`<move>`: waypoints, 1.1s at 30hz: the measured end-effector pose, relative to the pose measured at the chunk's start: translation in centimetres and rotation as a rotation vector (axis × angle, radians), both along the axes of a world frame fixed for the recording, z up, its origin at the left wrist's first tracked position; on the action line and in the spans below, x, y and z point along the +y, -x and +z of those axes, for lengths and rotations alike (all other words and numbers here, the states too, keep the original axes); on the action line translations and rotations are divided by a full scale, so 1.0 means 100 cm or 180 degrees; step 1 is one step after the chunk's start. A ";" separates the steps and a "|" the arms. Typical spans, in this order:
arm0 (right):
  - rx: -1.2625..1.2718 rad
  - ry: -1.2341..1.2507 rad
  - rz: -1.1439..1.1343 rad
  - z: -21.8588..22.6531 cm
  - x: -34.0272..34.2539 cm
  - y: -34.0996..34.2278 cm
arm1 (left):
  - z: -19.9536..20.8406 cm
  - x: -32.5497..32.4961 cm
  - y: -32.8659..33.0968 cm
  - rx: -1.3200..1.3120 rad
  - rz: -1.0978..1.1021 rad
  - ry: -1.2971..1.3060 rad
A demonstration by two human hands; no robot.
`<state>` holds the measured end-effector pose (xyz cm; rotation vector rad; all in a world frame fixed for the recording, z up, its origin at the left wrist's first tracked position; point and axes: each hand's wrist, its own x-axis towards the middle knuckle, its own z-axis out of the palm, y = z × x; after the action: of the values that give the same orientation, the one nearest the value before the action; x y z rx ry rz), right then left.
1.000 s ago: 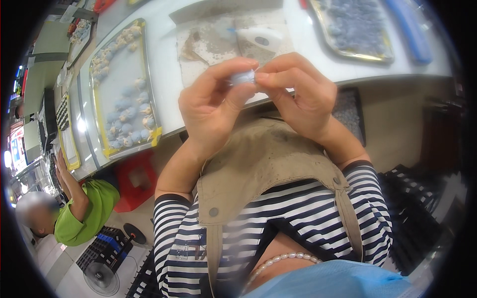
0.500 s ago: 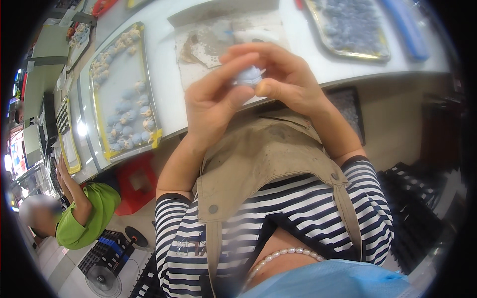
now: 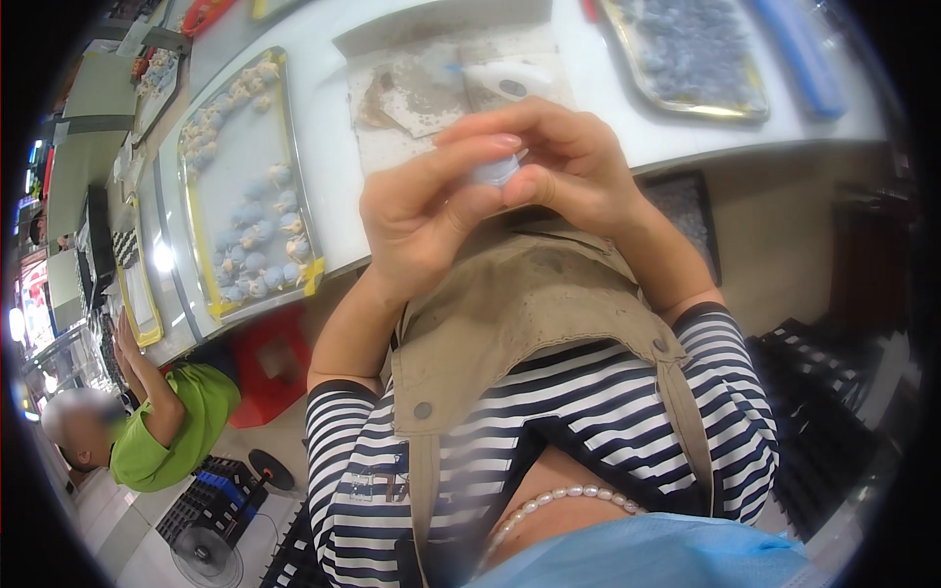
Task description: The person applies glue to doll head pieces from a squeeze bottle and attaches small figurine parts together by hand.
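A small pale blue-grey piece (image 3: 495,171) sits between my two hands, in front of my apron and near the table's edge. My left hand (image 3: 417,220) pinches it from the left, fingers curled over its top. From the right, my right hand (image 3: 569,167) grips it with thumb and fingertips. Much of the piece is hidden by my fingers, so its exact kind cannot be made out. Beyond my hands, a stained cardboard tray (image 3: 368,37) holds scraps and a white rounded object with a dark oval (image 3: 524,82).
A yellow-taped tray (image 3: 231,127) on the left carries several small blue-grey and cream pieces. At the far right, another tray (image 3: 760,110) is filled with blue-grey pieces beside a blue strip (image 3: 804,59). A person in a green shirt (image 3: 186,431) works at left, near a red stool (image 3: 270,367).
Both hands have come slightly nearer to me with the small piece. My fingers have closed further over it, and more of the white object behind now shows.
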<state>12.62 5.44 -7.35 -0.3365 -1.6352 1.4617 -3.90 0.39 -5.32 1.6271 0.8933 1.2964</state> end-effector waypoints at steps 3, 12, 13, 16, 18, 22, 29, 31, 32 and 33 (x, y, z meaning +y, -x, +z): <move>0.0029 -0.0039 -0.0031 0.002 0.005 0.001 | 0.001 0.004 0.002 -0.0008 -0.0007 0.0002; -0.0238 -0.0106 -0.0045 0.051 -0.011 0.040 | 0.050 -0.020 0.041 -0.0185 0.0095 0.0280; -0.0197 -0.0221 0.0004 0.050 -0.013 0.050 | 0.051 -0.020 0.046 -0.0318 0.0059 0.0237; -0.0549 -0.0558 -0.0270 0.041 -0.003 0.062 | 0.047 -0.019 0.066 0.0066 0.0236 0.0113; -0.0670 -0.0355 -0.0033 0.048 0.003 0.066 | 0.052 -0.018 0.065 0.0198 0.0574 0.0348; -0.1056 -0.0804 -0.0277 0.131 0.069 0.042 | 0.113 0.029 0.057 0.0658 0.1076 0.0798; -0.0675 -0.0603 -0.1242 0.152 0.116 -0.009 | 0.122 0.066 0.117 0.2966 0.2369 -0.0124; -0.0676 -0.0433 -0.1218 0.164 0.121 -0.017 | 0.129 0.071 0.116 0.3223 0.2332 0.0230; -0.0832 -0.0326 -0.1091 0.169 0.125 -0.018 | 0.138 0.075 0.115 0.3320 0.2191 0.0491; -0.1010 -0.0202 -0.0970 0.172 0.131 -0.021 | 0.143 0.080 0.111 0.3402 0.2027 0.0769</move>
<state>14.77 18.51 9.86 -0.7782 -1.7808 1.1659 -14.98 8.38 8.99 1.8774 2.2452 0.5343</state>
